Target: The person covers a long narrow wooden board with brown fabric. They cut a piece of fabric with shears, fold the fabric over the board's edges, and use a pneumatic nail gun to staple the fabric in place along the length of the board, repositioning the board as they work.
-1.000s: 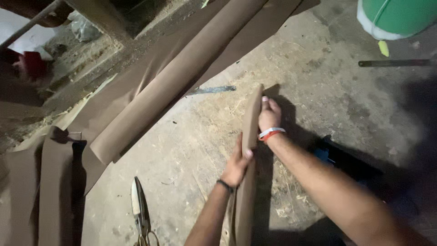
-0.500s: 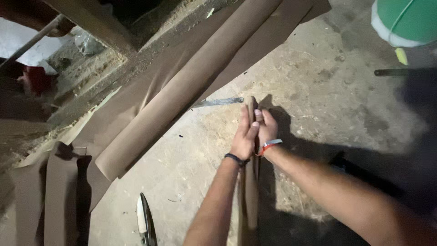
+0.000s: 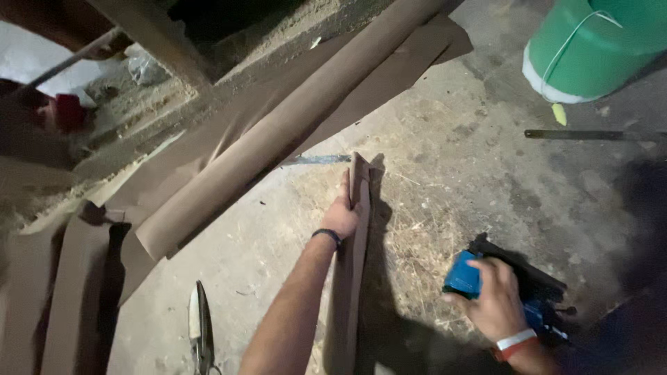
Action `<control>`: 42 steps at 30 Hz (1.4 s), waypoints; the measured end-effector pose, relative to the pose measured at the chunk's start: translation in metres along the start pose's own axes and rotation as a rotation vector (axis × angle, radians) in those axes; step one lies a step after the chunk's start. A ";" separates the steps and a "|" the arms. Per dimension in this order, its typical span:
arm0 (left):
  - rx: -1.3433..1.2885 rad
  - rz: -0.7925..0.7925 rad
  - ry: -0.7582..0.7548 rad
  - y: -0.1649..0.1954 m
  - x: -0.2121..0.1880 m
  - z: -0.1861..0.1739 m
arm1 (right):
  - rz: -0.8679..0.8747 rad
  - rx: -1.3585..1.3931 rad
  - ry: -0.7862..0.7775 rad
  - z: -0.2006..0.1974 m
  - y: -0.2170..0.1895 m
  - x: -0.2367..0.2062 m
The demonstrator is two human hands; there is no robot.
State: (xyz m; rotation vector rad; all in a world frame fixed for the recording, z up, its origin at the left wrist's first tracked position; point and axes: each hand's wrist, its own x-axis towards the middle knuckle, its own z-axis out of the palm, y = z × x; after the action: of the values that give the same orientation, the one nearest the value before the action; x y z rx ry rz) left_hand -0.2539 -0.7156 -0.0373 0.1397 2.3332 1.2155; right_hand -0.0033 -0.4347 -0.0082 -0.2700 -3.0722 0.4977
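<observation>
Your left hand (image 3: 342,217) is closed around a long brown strip (image 3: 349,278). The strip stands on its thin edge on the floor (image 3: 458,173). It runs from just above your fingers, down past your wrist and along your arm, to the bottom of the picture. So you hold it near its far end, and most of it lies on your side of the hand. Your thumb is on the side you see, and the strip hides your fingers.

Your right hand (image 3: 492,300) rests on a blue tool (image 3: 511,288) on the floor. Your fingers curl over its blue top. I cannot tell if you grip it tight. The tool is to the right of the strip, and the two do not touch.

A long brown roll (image 3: 278,135) lies slanted past the strip's far end. Scissors (image 3: 201,326) lie to the left of your arm. A green bucket (image 3: 590,45) stands far off at the top right.
</observation>
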 end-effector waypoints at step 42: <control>-0.019 0.121 0.053 -0.013 0.003 0.000 | 0.036 0.195 -0.471 -0.014 -0.102 0.213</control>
State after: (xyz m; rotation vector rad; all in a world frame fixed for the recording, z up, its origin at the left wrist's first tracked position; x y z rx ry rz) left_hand -0.2549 -0.7227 -0.0489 0.2487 2.3885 1.3137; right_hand -0.2293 -0.4885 0.0349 -0.2309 -3.4290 0.9853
